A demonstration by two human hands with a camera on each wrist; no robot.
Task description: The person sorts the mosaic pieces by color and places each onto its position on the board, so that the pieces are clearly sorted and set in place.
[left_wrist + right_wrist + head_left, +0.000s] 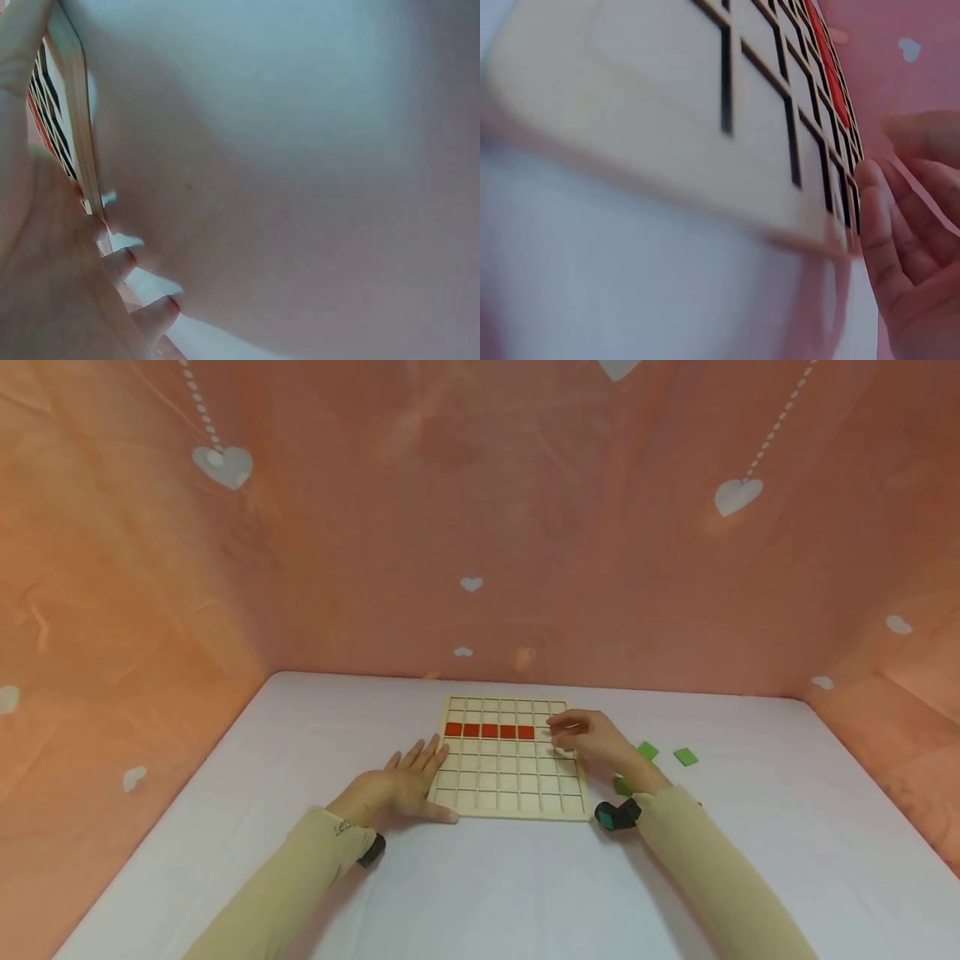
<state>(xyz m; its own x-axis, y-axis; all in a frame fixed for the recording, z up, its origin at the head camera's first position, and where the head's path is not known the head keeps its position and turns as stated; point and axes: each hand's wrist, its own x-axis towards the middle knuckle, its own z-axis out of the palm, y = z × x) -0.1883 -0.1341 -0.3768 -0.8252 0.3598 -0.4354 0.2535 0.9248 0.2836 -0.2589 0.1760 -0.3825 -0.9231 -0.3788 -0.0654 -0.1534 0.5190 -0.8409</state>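
A light wooden grid board point(487, 782) lies on the table, its square cells framed by thin strips. Several red square tiles point(490, 731) fill one row from the left side toward the right. My left hand point(405, 783) rests flat with spread fingers along the board's left edge, its thumb at the near left corner; the left wrist view shows the fingertips point(161, 311) beside the board's side. Over the board's right edge is my right hand point(592, 737), fingers loosely bent and thumb apart, just right of the red row. In the right wrist view no tile shows between its fingers point(881, 240).
Green square tiles point(686, 757) lie scattered on the white table point(480, 885) to the right of the board, some partly behind the right forearm. Black wrist cameras point(617, 816) sit at both cuffs. Orange cloth point(480, 527) with pale hearts surrounds the table.
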